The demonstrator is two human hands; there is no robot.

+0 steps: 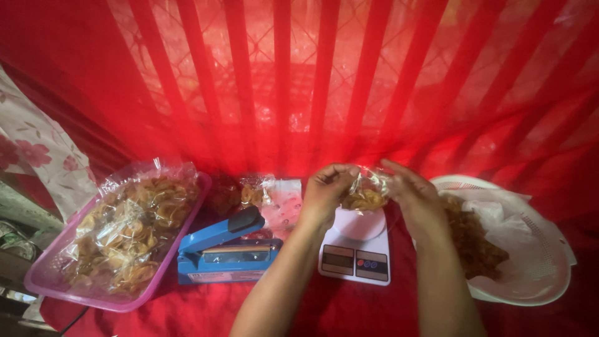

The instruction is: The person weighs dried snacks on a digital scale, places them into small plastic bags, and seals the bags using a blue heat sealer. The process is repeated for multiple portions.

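- One pink tray, heaped with many sealed bags of chips.
- One blue heat sealer.
- One white kitchen scale.
- Left hand and right hand, fingers pinched shut on one clear chip bag above the scale.
- One white basket holding loose chips.

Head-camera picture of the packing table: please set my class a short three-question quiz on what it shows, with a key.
1. True or false: both hands, the left hand and the right hand, hold the small clear bag of chips above the white kitchen scale.
2. Which thing lies between the pink tray of packed bags and the scale? A) the blue heat sealer B) a knife C) a bottle
3. Fill in: the loose chips on the person's right lie in a white ______.

Key: 1 true; 2 A; 3 basket.
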